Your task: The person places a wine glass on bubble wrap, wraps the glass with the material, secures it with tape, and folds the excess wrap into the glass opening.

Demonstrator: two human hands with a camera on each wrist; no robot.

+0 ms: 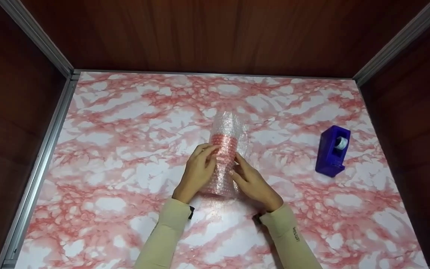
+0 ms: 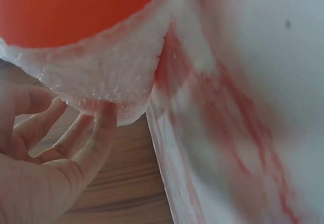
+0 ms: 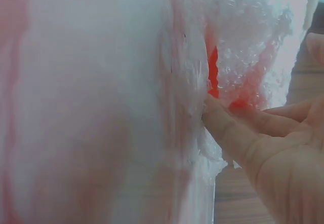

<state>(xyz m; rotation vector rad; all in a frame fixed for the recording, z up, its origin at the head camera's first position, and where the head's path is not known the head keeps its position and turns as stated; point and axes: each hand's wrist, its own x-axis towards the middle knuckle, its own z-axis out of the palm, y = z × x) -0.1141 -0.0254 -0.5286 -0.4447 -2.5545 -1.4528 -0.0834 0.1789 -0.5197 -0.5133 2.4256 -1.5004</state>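
Bubble wrap (image 1: 225,175) is rolled around an orange-red object (image 1: 224,144) lying on the table, its long side pointing away from me. The object's round orange end (image 2: 76,11) shows within the wrap in the left wrist view; its exact kind is hidden. My left hand (image 1: 197,170) holds the left side of the roll, fingers curved against the plastic. On the opposite side my right hand (image 1: 253,183) grips the wrap, with its thumb near the front. In the right wrist view, the fingers lie against a loose fold of bubble wrap (image 3: 248,46).
A purple tape dispenser (image 1: 330,153) with a roll of clear tape (image 1: 341,143) stands on the right of the red-and-white marbled table (image 1: 125,123). Dark wood-look panels (image 1: 207,33) with metal edging (image 1: 37,160) enclose the table at the back and sides.
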